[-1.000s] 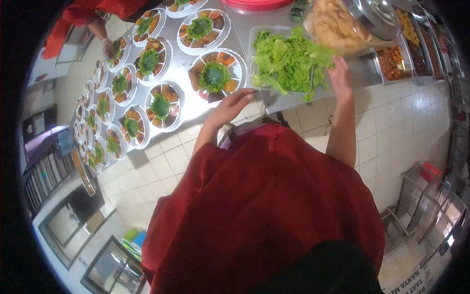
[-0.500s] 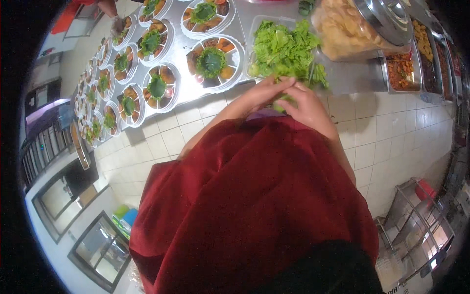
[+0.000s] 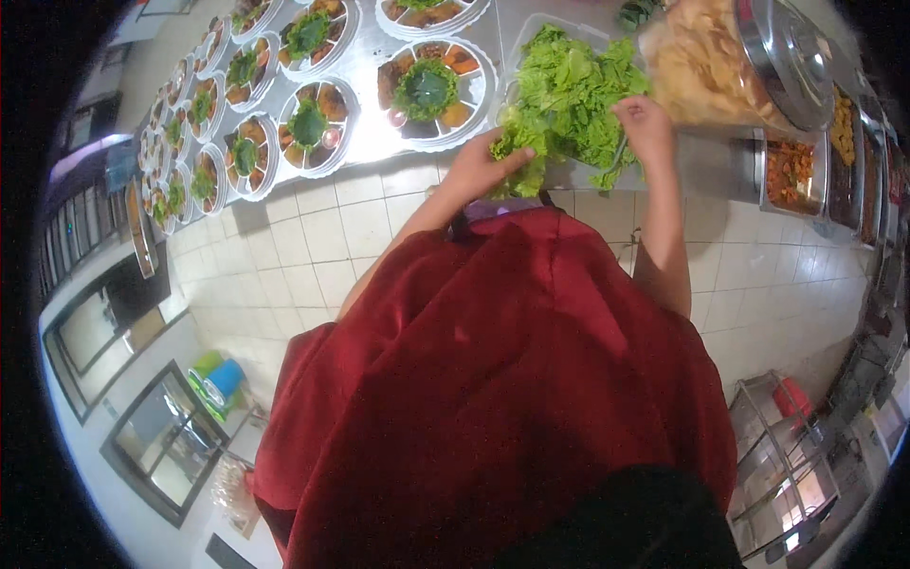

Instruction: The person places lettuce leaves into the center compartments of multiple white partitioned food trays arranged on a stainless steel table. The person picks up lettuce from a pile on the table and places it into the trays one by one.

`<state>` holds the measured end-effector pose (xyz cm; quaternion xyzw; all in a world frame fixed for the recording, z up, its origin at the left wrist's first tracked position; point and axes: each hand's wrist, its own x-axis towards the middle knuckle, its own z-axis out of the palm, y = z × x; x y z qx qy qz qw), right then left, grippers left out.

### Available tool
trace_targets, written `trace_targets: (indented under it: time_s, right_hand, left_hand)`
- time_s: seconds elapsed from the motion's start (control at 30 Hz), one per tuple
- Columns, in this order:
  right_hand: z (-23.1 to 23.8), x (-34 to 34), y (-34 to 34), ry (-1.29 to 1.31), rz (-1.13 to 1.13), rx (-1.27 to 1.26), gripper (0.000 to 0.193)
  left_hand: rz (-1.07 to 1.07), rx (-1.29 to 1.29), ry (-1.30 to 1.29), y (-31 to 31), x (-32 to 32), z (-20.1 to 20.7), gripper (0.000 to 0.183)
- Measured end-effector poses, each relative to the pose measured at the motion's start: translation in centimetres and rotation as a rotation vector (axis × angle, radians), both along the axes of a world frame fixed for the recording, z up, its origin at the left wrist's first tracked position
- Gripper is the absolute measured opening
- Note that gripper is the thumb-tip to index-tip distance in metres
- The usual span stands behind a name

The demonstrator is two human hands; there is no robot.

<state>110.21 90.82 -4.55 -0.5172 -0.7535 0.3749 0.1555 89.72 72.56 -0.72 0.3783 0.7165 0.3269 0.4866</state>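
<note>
A heap of torn green lettuce (image 3: 578,85) fills a clear plastic tub (image 3: 519,43) on the steel table's edge. In my left hand (image 3: 474,173), at the near left side of the tub, is a bunch of lettuce leaves (image 3: 521,156), gripped between thumb and fingers. Over the tub's right side, my right hand (image 3: 647,128) is pinched closed, fingertips pointing left above the heap. Whatever it may hold is too small to make out. Left of the tub sits a white divided plate (image 3: 485,71) with several foods in its sections and a lettuce-ringed green leaf cup in the middle.
More filled divided plates (image 3: 308,123) stand in rows along the steel table (image 3: 370,114). Right of the tub are a large clear jar of crackers (image 3: 701,62) with a metal lid and steel trays of cooked food (image 3: 794,175). A metal rack (image 3: 782,446) stands at the lower right.
My hands, together over the lettuce before, have come apart. The left keeps leaves at the tub's near side; the right has moved right and farther off. The view has shifted slightly.
</note>
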Motion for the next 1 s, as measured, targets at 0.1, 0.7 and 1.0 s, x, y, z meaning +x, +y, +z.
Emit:
trace_targets:
  time_s: [0.1,0.7,1.0]
  right_hand:
    - [-2.9,1.8,1.2,0.356,-0.064,-0.177,0.028]
    - [0.1,3.1,0.4,0.126,0.149,0.172,0.029]
    - [-1.6,-2.6,5.0,-0.760,0.019,0.431,0.019]
  left_hand:
    - [0.000,0.039,0.035,-0.6,-0.1,-0.7,0.051]
    - [-0.073,0.036,-0.026,-0.8,0.1,-1.4,0.059]
    - [-0.073,-0.042,-0.053,-1.7,0.4,-1.4,0.047]
